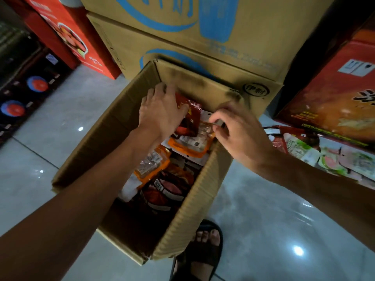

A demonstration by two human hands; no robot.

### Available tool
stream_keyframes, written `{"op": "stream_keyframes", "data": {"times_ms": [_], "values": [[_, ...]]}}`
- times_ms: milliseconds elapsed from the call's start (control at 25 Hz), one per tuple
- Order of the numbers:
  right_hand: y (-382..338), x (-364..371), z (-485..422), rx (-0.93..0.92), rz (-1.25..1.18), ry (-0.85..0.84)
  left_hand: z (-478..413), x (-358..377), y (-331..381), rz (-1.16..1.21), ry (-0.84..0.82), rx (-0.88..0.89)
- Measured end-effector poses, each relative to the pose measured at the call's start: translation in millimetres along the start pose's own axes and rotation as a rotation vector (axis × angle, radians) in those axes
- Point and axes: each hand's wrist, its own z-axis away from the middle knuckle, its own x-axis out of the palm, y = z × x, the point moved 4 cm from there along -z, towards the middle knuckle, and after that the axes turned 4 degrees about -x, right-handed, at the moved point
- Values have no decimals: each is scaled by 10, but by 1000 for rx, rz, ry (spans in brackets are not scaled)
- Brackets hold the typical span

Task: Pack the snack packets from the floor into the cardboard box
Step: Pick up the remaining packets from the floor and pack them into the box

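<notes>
both forearms bare with no sleeves showing, and one foot (207, 238) in a dark open-toed sandal (199, 258).

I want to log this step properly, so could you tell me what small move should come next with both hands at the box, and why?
Probably press the dark red packet down and let go. The left hand grips it at the far end of the cardboard box, above the orange packets, while the right hand pinches its edge. More packets wait on the floor.

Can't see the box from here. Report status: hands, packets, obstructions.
Left hand shut on red packet, right hand pinching orange packet, both inside cardboard box. More snack packets on floor, right. Nothing blocking.
</notes>
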Motion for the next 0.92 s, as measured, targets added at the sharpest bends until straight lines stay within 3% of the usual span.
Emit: {"op": "stream_keyframes", "data": {"times_ms": [120, 280, 400, 480, 560, 720, 840, 920], "values": [[303, -381, 462, 163, -146, 116, 311, -138, 545, 134, 9, 109], [1199, -474, 1432, 477, -143, -18, 820, -136, 1376, 287, 27, 321], [1743, -369, 2198, 728, -202, -282, 959, 313, 1756, 350, -226, 272], [1926, -315, 2483, 774, -156, -416, 934, 766, 1893, 362, -447, 201], [2064, -257, 2441, 675, -13, -460, 820, 1173, 1979, 169, -513, 307], [2212, -127, 1735, 522, 31, -200, 393, 1627, 2080, -325, -455, 716], [2292, 120, 1460, 536, 216, -256, 197, 1806, 2183, -696, -371, 1025], [2309, 174, 1425, 585, 316, -288, 171, 1896, 2239, -814, -320, 1148]]}}
